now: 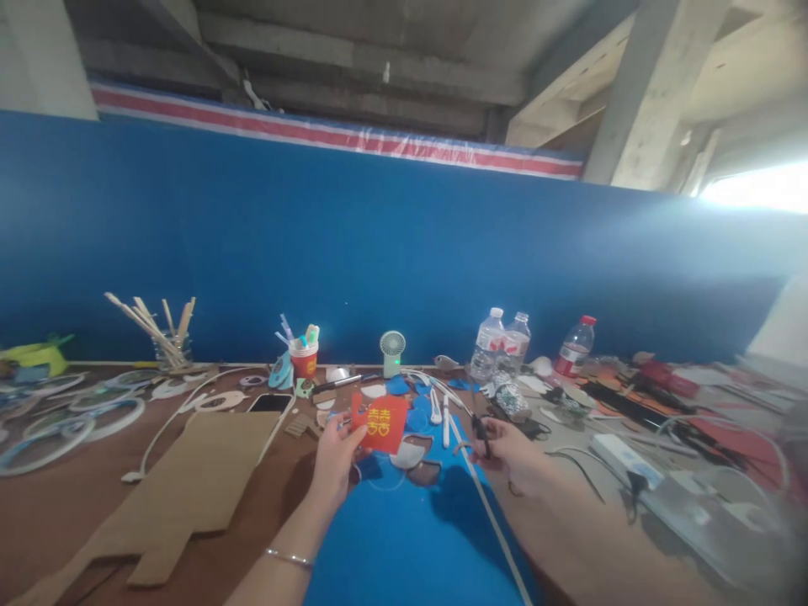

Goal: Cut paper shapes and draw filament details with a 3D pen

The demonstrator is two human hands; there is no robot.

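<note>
A red card was pinched above the blue mat by the left hand; black scissors were gripped by the right hand. Pens were held in a red cup, sticks in a glass jar.

The one sign I can read is the yellow double-happiness character, 囍, printed on the red card that my left hand holds up by its edge over the desk. The water bottles at the back carry red-and-white labels, and the red-capped bottle has a label too, but their lettering is too small and blurred for me to make out. I can read nothing on the red cup.
</note>
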